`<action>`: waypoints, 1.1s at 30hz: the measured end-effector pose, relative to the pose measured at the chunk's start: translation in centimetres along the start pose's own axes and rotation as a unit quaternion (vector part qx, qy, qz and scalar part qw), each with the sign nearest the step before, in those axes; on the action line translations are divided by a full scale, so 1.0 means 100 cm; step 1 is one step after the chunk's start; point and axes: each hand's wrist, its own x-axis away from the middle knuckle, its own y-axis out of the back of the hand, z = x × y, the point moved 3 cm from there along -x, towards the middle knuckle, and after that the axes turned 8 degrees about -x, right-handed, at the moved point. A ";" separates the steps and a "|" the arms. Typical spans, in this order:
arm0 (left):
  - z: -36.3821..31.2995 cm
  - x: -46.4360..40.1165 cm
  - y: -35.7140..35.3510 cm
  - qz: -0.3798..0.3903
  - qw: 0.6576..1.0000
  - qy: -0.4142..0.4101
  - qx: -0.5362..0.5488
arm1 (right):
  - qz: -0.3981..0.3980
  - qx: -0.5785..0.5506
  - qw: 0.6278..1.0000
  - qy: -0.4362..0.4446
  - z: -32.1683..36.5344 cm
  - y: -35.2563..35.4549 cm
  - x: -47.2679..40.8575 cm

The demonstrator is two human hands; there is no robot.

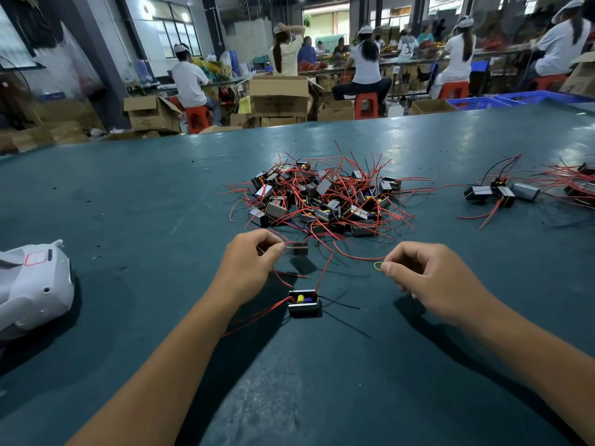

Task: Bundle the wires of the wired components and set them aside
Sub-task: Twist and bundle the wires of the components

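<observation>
A dark teal desk point(128, 220) carries a tangled pile of small black components with red wires point(318, 197). The left hand point(249, 265) pinches one blurred black component point(297, 248) above it; the right hand point(428, 278) pinches a yellow rubber band point(377, 266). Another black component point(303, 303) lies between them.

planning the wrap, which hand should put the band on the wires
Right. The right hand already pinches the yellow band, while the left hand holds the component and its wires.
</observation>
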 end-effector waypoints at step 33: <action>-0.084 0.061 -0.026 0.202 0.932 -0.156 0.258 | 0.056 -0.377 0.913 -0.145 0.024 0.007 0.005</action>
